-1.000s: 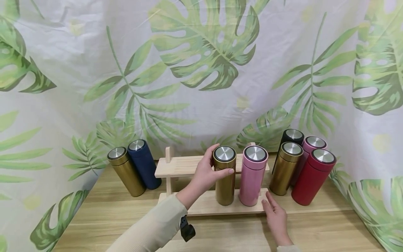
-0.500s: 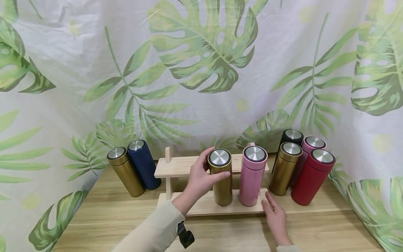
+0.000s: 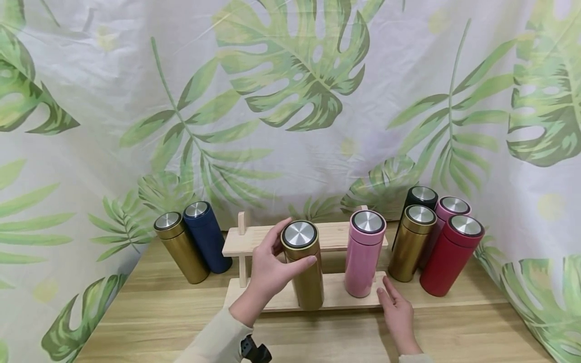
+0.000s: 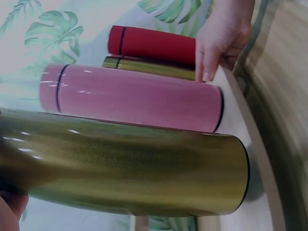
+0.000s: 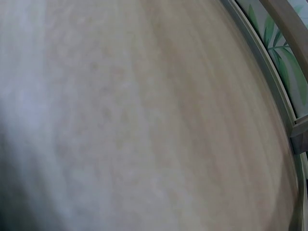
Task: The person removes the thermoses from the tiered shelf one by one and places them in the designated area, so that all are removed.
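Note:
My left hand (image 3: 270, 269) grips the upper part of a gold thermos bottle (image 3: 309, 282), its thumb across the front. The bottle tilts slightly, and its base overlaps the front edge of the lower board of a wooden two-tier shelf (image 3: 338, 299); whether it touches the board I cannot tell. To its right a pink thermos bottle (image 3: 364, 262) stands upright on that board. My right hand (image 3: 399, 315) rests at the board's right end with fingers fairly straight. The left wrist view shows the gold bottle (image 4: 144, 166) beside the pink one (image 4: 144, 98). My right hand is out of the right wrist view.
Left of the shelf stand a gold bottle (image 3: 186, 254) and a blue bottle (image 3: 209, 242). On its right cluster a gold (image 3: 412, 247), a red (image 3: 451, 259), a pink (image 3: 455, 205) and a black bottle (image 3: 423, 193). A leaf-print cloth (image 3: 317, 166) hangs behind the wooden table (image 3: 136, 322).
My left hand has moved the gold bottle leftward and toward me, away from the pink bottle, widening the gap between them. The right hand has stayed at the board's end.

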A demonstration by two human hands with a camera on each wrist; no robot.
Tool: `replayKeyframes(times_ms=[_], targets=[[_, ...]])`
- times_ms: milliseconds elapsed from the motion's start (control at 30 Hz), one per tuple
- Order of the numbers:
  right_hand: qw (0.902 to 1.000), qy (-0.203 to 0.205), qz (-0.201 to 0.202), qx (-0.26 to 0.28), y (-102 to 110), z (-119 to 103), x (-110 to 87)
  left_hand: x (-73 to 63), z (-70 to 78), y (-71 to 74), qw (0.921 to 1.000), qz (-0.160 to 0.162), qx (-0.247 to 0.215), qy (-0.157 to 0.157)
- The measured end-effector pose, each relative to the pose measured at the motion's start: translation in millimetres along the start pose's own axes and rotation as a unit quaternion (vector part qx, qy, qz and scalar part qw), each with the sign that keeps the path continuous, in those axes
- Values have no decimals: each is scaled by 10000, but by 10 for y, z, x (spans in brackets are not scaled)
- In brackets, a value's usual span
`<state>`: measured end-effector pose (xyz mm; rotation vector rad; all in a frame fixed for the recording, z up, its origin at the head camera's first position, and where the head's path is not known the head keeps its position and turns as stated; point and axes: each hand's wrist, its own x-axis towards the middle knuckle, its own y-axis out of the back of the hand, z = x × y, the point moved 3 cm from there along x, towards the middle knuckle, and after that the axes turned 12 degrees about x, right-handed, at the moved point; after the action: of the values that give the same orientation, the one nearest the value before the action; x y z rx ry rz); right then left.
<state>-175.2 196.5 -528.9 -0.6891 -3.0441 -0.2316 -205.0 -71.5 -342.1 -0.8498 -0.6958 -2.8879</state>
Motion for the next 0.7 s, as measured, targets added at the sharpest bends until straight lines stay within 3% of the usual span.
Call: replayKeyframes(times_ms=[233, 433, 533, 700], targets=[[10000, -90, 28, -16, 6, 39, 15, -32, 64, 240, 9914, 646, 256, -1108], [9999, -83, 54, -45, 1, 34, 12, -36, 83, 473, 9770, 1285, 303, -1672], [10000, -36, 47, -43, -2, 21, 4, -33, 80, 590, 9703, 1636, 380, -1740], [10000, -51, 50, 1, -4, 28, 5, -50, 20, 765, 9680, 2045, 503, -1366]])
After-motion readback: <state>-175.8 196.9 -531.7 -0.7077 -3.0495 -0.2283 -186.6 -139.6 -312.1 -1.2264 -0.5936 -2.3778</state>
